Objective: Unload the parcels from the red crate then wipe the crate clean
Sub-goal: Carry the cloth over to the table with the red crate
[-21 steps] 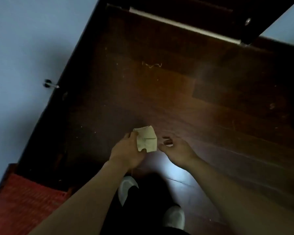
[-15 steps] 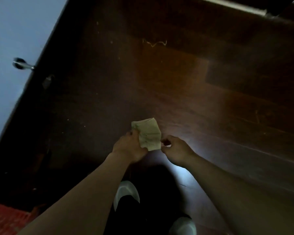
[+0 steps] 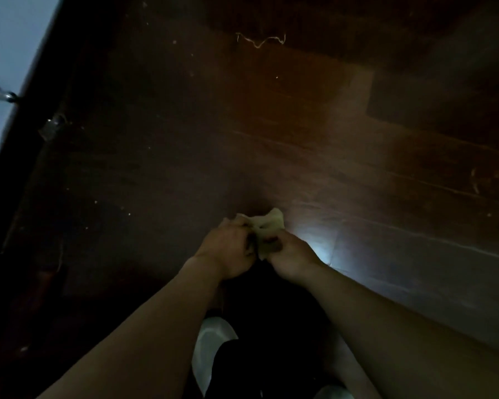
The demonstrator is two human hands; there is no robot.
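Left grip [image 3: 228, 249] and right grip [image 3: 293, 256] are both clenched on one pale cloth [image 3: 272, 223], bunched between them, free end projecting far. Dark wood floor [image 3: 343, 133] is seen beyond. The red crate is out of view; its bearing cannot be told

Dim dark wood floor [image 3: 300, 133] meets a pale, perhaps bluish wall [image 3: 9, 38].
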